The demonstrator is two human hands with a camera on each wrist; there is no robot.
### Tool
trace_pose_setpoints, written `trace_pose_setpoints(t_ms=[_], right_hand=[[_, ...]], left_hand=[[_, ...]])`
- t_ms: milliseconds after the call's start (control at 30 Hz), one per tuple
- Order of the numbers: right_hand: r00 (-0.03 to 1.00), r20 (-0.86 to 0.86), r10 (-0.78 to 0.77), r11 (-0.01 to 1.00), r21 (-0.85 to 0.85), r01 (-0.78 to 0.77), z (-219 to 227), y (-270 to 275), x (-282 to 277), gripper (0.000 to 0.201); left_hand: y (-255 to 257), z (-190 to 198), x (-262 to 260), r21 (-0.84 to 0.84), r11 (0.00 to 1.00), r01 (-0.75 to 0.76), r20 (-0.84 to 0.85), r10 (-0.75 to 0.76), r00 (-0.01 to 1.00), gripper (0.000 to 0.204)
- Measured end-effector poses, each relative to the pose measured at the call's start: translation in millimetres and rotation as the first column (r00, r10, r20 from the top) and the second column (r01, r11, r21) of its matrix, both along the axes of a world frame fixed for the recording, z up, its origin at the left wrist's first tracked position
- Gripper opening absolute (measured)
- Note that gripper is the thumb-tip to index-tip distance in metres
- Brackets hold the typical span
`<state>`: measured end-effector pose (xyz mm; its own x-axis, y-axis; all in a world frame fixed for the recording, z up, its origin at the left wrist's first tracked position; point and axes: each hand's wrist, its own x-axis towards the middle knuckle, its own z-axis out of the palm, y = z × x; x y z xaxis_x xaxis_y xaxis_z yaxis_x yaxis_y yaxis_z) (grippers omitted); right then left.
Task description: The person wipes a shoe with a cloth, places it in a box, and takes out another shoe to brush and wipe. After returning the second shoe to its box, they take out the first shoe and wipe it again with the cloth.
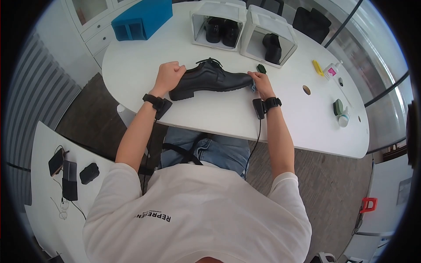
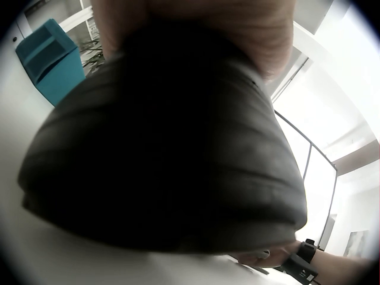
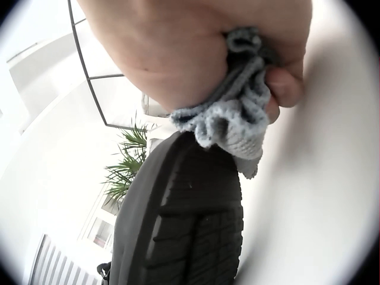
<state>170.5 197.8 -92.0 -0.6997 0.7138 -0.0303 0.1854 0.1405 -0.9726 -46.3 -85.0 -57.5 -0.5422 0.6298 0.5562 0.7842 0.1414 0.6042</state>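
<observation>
Black shoe (image 1: 210,79) held on near side of left white box (image 1: 219,9); whether its heel (image 1: 180,94) meets the tabletop (image 1: 131,65), hard to tell. Left hand (image 1: 170,78) curled round shoe's back; right hand (image 1: 263,86) pinching blue-grey cloth (image 3: 237,127) at toe (image 1: 242,79). Likely light, stiff-soled, smooth; back looks surest hold.

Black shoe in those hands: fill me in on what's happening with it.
A person has a black lace-up shoe at the white table. The left hand grips it at the heel end, while the right hand holds a bunched blue-grey cloth at the toe, apparently wiping it. The right wrist view shows the sole at the toe end. Farther back, two open white boxes hold more black shoes.
</observation>
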Motion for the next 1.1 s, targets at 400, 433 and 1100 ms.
trace_pose_setpoints(t_ms=[400,433,1100], right_hand=[[0.813,0.543,0.21,0.65,0.543,-0.531,69.5,0.4,-60.1,0.035],[0.816,0.549,0.183,0.625,0.575,-0.527,74.4,-9.7,-63.1,0.033],[0.975,-0.182,-0.128,0.324,0.922,0.214,39.1,-47.1,-13.6,0.015]], left_hand=[[-0.1,4.8,0.5,-0.034,0.999,0.02,-0.026,-0.021,0.999,0.034],[0.0,4.6,-1.2,-0.032,0.999,0.019,-0.027,-0.02,0.999,0.034],[4.1,-0.1,-15.1,-0.085,0.996,-0.028,0.089,0.036,0.995,0.037]])
